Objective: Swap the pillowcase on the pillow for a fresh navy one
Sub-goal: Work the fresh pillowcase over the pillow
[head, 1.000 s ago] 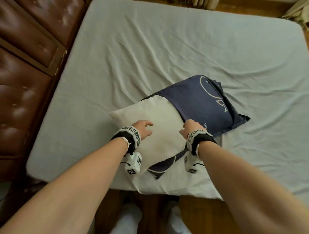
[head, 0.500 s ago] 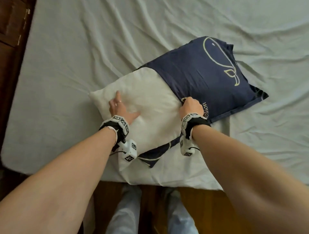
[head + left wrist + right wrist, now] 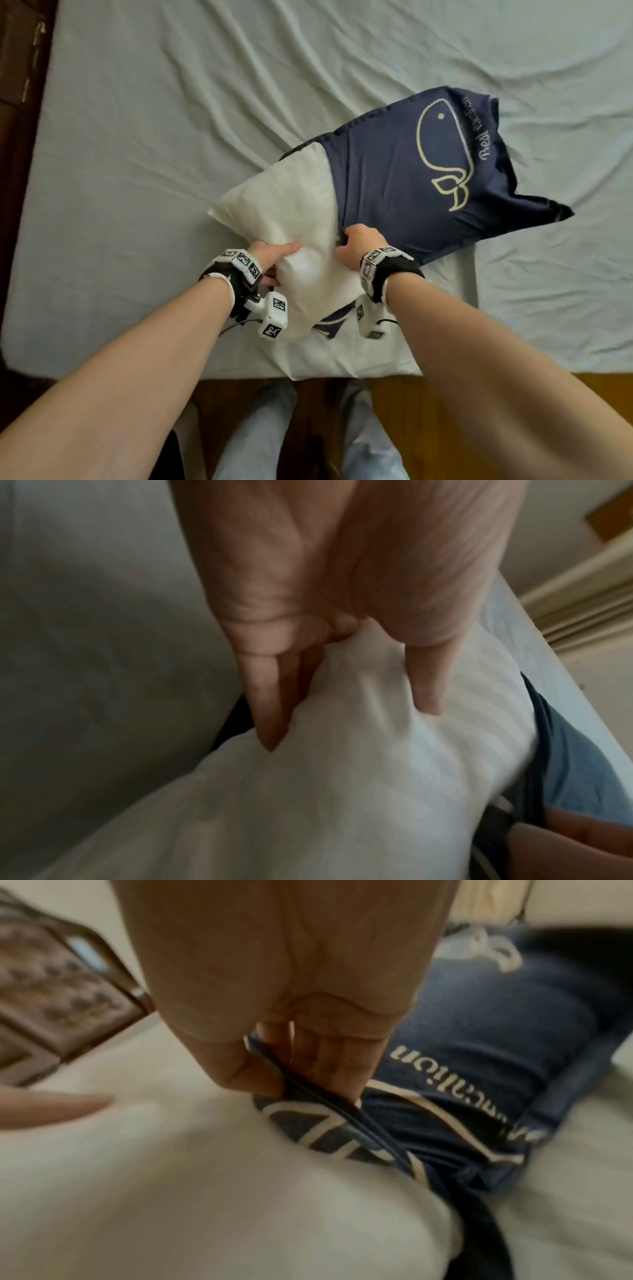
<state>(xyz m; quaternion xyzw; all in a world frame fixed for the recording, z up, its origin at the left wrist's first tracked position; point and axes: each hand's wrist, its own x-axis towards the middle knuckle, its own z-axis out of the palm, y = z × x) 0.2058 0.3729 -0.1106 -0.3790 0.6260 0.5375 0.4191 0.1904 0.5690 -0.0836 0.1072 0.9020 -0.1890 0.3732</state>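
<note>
A white pillow (image 3: 284, 209) lies on the bed, its far half inside a navy pillowcase (image 3: 394, 178) printed with a whale outline. My left hand (image 3: 274, 255) grips the pillow's near end, thumb on top and fingers underneath; the left wrist view shows the fingers (image 3: 270, 696) dug into the white pillow (image 3: 342, 791). My right hand (image 3: 356, 241) pinches the open hem of the pillowcase. In the right wrist view the thumb and fingers (image 3: 325, 1064) hold the navy hem (image 3: 342, 1112) against the pillow (image 3: 205, 1177).
The bed (image 3: 171, 120) carries a wrinkled pale sheet. A white cloth (image 3: 325, 356) lies flat at the near edge under the pillow, with a navy corner (image 3: 330, 322) showing on it. A brown tufted headboard (image 3: 13, 85) stands at the left. My legs (image 3: 257, 435) stand on the wooden floor.
My left hand has gone from lying flat on the pillow to gripping its near end. The pillow's near end has risen a little. My right hand keeps its hold on the hem.
</note>
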